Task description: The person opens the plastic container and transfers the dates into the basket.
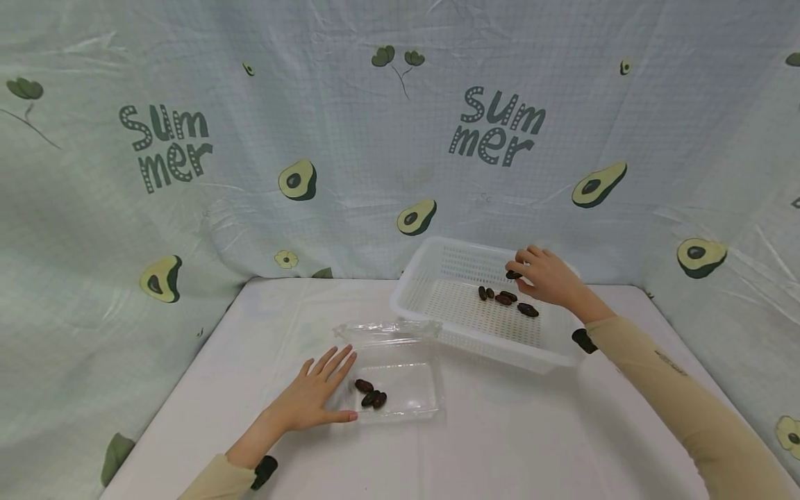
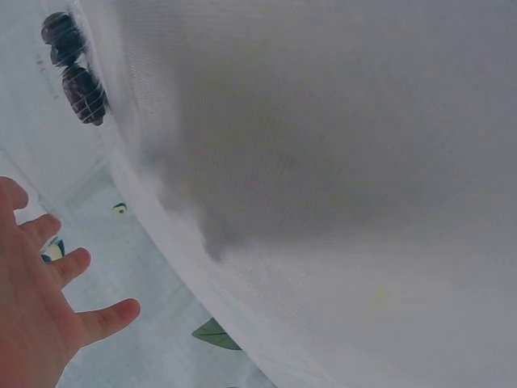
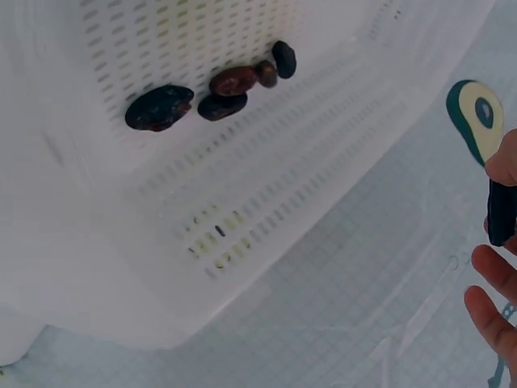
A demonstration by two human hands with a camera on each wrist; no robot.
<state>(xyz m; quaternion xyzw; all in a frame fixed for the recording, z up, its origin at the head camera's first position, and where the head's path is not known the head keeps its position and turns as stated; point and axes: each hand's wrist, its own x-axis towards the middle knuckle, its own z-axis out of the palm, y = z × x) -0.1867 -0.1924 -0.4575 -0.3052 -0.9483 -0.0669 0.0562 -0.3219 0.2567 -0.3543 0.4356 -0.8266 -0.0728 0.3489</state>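
Observation:
My right hand [image 1: 550, 278] pinches a dark brown date [image 1: 513, 275] between thumb and fingers, over the right part of a white perforated plastic basket [image 1: 487, 346]. In the right wrist view the held date [image 3: 502, 212] shows at the right edge. Several more dates [image 1: 528, 310] lie on the basket's floor. My left hand [image 1: 312, 396] has its fingers spread at the left side of a clear plastic box [image 1: 409, 389]; whether it touches the wall is hard to tell. A small cluster of dates [image 1: 364, 385] rests in the box's left part.
The box's clear lid [image 1: 390, 332] stands folded back at its rear, close to the basket's front wall. Both containers sit on a white-covered table [image 1: 500, 444]. A printed curtain [image 1: 350, 139] hangs behind and along both sides.

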